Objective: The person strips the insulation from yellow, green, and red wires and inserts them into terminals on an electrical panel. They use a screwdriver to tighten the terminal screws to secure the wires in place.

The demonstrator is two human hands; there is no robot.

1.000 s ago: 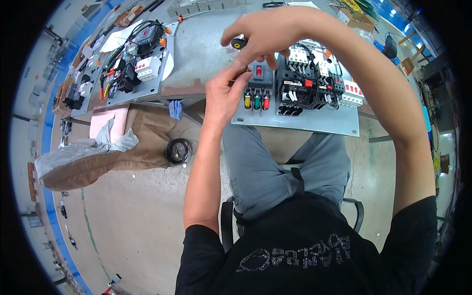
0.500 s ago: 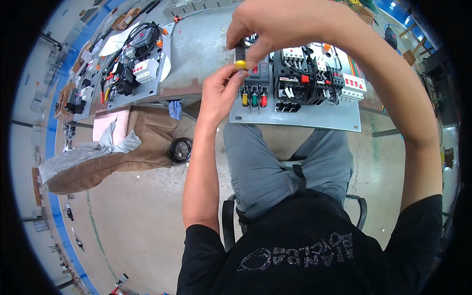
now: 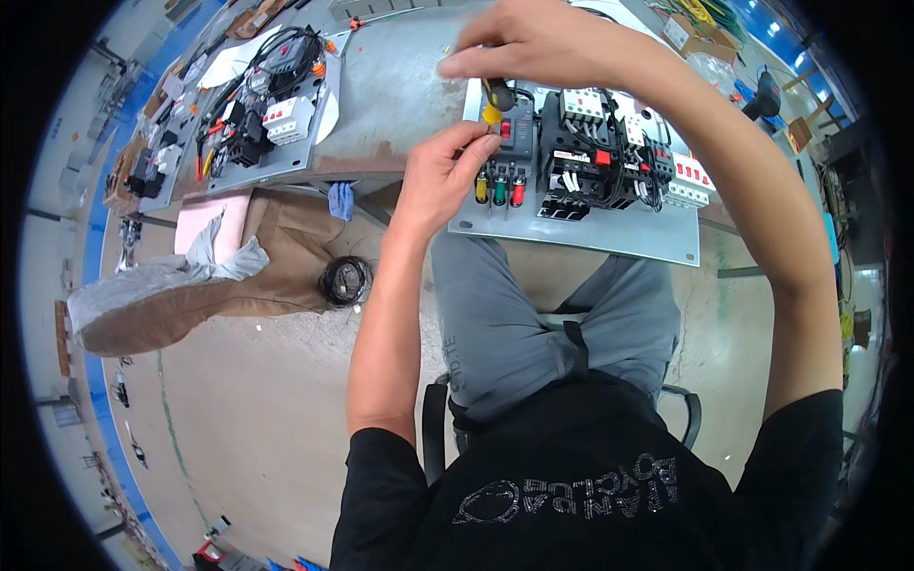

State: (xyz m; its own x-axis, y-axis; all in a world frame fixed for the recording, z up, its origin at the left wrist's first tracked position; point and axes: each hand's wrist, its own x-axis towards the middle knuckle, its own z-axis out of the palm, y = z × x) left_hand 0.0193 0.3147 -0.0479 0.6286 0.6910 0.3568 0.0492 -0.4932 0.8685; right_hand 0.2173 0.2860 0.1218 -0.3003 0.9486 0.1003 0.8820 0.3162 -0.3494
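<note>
A screwdriver with a yellow and black handle [image 3: 492, 113] stands over the left part of a metal mounting plate [image 3: 609, 238]. Thumb and forefinger of my left hand [image 3: 440, 173] pinch it just below the yellow collar. Over the handle's top is my right hand [image 3: 533, 46], its fingertips smeared by motion, so its grip is unclear. Beneath the screwdriver sits a grey breaker [image 3: 517, 139] with a red switch. Yellow, green and red sleeved terminals [image 3: 500, 190] line its near side. The screwdriver's tip is hidden by my left fingers.
Right of the breaker, the plate carries black contactors [image 3: 576, 167] with wiring and a white breaker row [image 3: 689, 179]. A second wired plate [image 3: 267, 167] lies at left on the workbench [image 3: 381, 119]. A cordless drill [image 3: 764, 98] is far right. A black cable coil [image 3: 346, 282] lies on the floor.
My right hand has shifted up from the screwdriver handle and its fingers have spread somewhat. My left hand stays at the screwdriver. The whole view has shifted slightly.
</note>
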